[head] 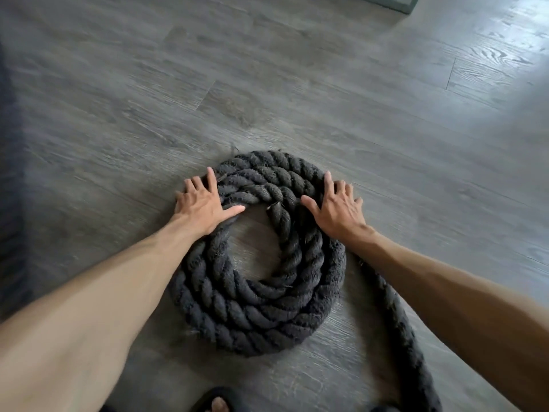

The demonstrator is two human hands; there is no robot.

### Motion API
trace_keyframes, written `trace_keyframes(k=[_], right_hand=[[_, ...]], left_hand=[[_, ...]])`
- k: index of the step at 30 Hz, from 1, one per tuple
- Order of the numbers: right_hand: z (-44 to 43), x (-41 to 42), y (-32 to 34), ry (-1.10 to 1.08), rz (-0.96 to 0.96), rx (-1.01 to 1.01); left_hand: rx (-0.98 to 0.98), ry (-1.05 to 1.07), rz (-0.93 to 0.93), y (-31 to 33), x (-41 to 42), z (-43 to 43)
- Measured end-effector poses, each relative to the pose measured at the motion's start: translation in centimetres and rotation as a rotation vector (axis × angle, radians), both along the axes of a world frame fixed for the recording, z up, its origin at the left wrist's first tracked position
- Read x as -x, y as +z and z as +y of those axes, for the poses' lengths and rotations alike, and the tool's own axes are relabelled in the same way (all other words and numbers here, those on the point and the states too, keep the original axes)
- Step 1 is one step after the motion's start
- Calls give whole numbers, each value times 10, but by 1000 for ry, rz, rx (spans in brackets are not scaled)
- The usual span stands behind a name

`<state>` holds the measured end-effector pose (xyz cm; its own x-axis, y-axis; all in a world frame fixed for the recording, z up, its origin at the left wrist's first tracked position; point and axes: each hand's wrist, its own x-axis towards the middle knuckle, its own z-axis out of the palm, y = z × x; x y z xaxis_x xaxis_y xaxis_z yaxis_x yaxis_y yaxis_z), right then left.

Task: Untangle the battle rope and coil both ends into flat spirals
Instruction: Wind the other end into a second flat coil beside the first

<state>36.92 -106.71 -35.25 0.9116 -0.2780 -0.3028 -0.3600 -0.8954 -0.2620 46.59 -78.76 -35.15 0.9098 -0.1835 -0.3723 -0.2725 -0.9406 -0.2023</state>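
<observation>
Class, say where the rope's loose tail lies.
Head view: the loose tail runs right of the coil, from below the right hand to the bottom right corner.

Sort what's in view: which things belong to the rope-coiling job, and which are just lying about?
Job:
- thick black twisted battle rope, coiled into a flat spiral
- its loose tail, trailing to the lower right
- left hand and right hand, both flat on the coil

Lying about:
- grey-green mat corner at the top edge
- black slipper at the bottom edge

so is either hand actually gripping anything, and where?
Nothing gripped: left hand and right hand rest flat, fingers spread, on the rope coil, at its far side.
</observation>
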Motion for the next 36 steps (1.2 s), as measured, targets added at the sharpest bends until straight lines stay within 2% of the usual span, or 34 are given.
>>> trace_keyframes(k=[6,13,18,24,29,36], right_hand=[[24,13,8,-56,144,6],[36,46,22,-3,303,-16],[60,73,38,-156,359,-12],[77,104,59,-438,506,-54],[63,105,51,-328,541,-44],[55,108,37,-234,417,-14]], left_hand=[[-25,69,33,10,4,-7],[-45,96,86,19,16,-10],[-79,130,171,28,19,-16],[-48,242,294,37,50,-7],[-74,307,321,36,82,4],[-54,389,342,23,106,13]])
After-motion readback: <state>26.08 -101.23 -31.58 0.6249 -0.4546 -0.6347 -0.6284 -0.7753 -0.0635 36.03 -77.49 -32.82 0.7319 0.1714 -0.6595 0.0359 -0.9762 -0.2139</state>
